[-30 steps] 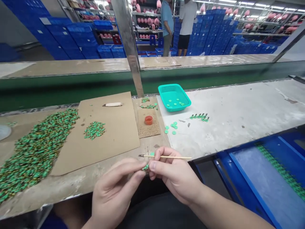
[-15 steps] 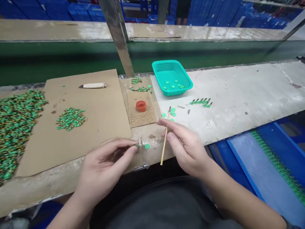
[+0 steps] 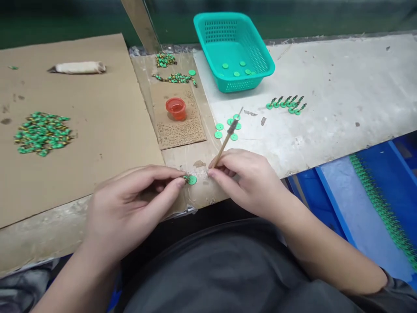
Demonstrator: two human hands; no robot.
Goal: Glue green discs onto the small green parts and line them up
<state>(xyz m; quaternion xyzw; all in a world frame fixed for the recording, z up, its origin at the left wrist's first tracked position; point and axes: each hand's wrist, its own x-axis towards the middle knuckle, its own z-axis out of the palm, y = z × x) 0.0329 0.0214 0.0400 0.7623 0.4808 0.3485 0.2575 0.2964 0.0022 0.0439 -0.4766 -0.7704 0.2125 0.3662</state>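
Note:
My left hand [image 3: 133,204] is closed in a pinch on a small green-and-dark piece [image 3: 186,177]. That piece touches or overlaps the near-left edge of a flat round green disc [image 3: 193,180] on the bench; exact contact I cannot tell. My right hand [image 3: 247,178] grips a slim wooden stick [image 3: 222,150] with a dark collar and a fine pointed tip, which points up and away. Beyond the tip's side lie several loose green discs [image 3: 219,127]. A small red cup [image 3: 176,108] stands on a speckled cardboard pad [image 3: 182,132] between and beyond my hands.
A turquoise basket [image 3: 224,84] holds several green discs. To its right, several discs with upright dark pieces [image 3: 288,103] stand in rows. A pile of green pieces [image 3: 44,132] and a wrapped pointed tool [image 3: 78,67] lie on cardboard [image 3: 114,143]. Blue trays [image 3: 339,200] sit lower right.
My left hand has brought its small piece to the green disc. The stick has swung in my right hand, now pinched near its lower end. The view has tilted down and closer.

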